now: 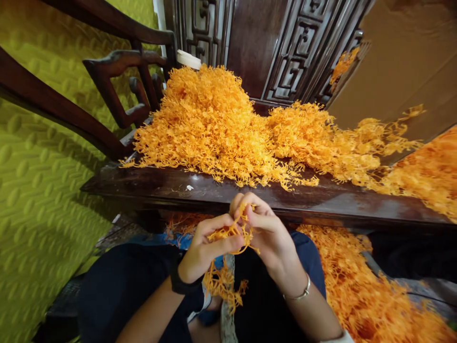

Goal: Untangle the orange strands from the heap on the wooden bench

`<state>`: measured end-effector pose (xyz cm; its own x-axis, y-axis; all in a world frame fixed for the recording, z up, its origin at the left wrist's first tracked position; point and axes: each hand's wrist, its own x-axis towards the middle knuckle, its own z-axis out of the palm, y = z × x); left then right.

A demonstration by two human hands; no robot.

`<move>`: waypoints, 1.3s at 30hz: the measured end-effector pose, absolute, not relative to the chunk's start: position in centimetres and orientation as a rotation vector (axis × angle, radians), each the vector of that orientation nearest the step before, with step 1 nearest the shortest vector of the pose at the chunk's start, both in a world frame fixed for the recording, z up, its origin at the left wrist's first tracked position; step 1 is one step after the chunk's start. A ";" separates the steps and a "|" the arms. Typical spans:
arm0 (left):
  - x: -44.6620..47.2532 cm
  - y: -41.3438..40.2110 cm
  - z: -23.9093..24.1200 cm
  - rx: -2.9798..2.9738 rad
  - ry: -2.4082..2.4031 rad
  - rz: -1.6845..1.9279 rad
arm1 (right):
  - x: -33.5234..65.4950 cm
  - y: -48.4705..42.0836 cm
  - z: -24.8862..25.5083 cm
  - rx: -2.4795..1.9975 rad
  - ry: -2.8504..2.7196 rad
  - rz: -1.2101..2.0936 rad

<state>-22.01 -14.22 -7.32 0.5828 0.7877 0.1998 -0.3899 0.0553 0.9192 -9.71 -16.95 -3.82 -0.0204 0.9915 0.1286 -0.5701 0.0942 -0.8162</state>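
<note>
My left hand [209, 245], with a dark band at its wrist, is closed around a small bunch of orange spindly branching pieces [223, 233]. Facing it, my right hand [273, 233] pinches strands of the same bunch between thumb and fingers; a silver bangle circles that wrist. Both hands meet just in front of the dark wooden bench's edge [160, 186]. Below them, a loose cluster of orange pieces [224, 286] hangs or lies over my lap; I cannot tell whether it joins the held bunch.
A tall heap of orange pieces [210, 119] covers much of the bench and spreads right. More orange pieces [353, 276] lie below at the right. A brown cardboard sheet [403, 62] stands at the back right. Dark wooden armrests [121, 71] rise beside a green textured wall [32, 190].
</note>
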 end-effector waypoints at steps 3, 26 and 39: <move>-21.8 -14.0 -7.4 1.069 0.333 0.942 | -10.4 -16.7 -4.5 -0.531 -0.635 1.559; -21.1 -14.1 -7.8 0.888 0.290 0.921 | -3.3 -17.8 -1.3 -1.072 -1.144 0.193; -20.6 -14.1 -8.3 1.029 0.564 0.948 | 0.3 -16.2 -2.8 -1.612 -1.728 -0.189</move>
